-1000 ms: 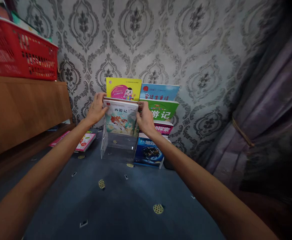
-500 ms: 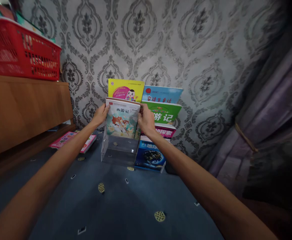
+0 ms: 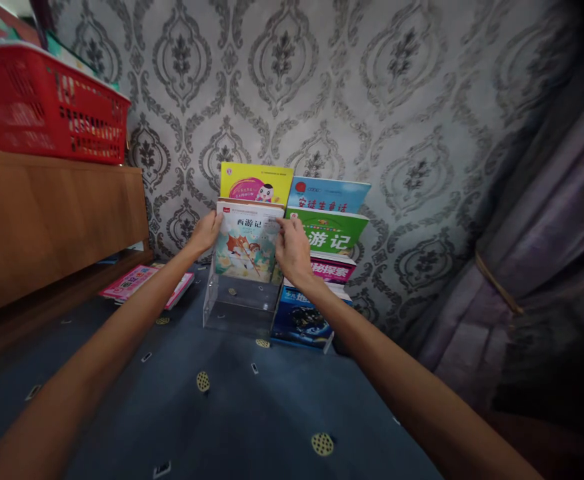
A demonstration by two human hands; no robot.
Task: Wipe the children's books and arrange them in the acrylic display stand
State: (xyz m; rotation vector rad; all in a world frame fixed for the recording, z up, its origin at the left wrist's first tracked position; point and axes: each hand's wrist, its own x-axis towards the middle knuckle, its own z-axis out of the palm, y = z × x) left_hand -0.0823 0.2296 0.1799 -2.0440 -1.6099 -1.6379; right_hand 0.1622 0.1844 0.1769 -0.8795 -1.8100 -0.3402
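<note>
Grey patterned wallpaper (image 3: pixel 282 53) covers the wall behind a blue surface (image 3: pixel 252 420) dotted with small printed shapes. On this surface stands a clear stand (image 3: pixel 242 320) with books in two columns. A white book (image 3: pixel 245 250) leans in the left column, just in front of a yellow book (image 3: pixel 257 177). The person's left hand (image 3: pixel 206 233) touches the white book's left edge and the right hand (image 3: pixel 293 250) its upper right edge; the hands are apart, and whether their fingers close firmly cannot be told. Beside them, the right column steps down from a light blue book (image 3: pixel 329 193) through a green book (image 3: pixel 335 233) and a magenta book (image 3: pixel 335 272) to a dark blue book (image 3: pixel 302 319). Pink booklets (image 3: pixel 129 285) lie flat near a wooden cabinet (image 3: pixel 57 227), which carries a red basket (image 3: pixel 92 127). A tied curtain (image 3: pixel 452 333) hangs at the right.
</note>
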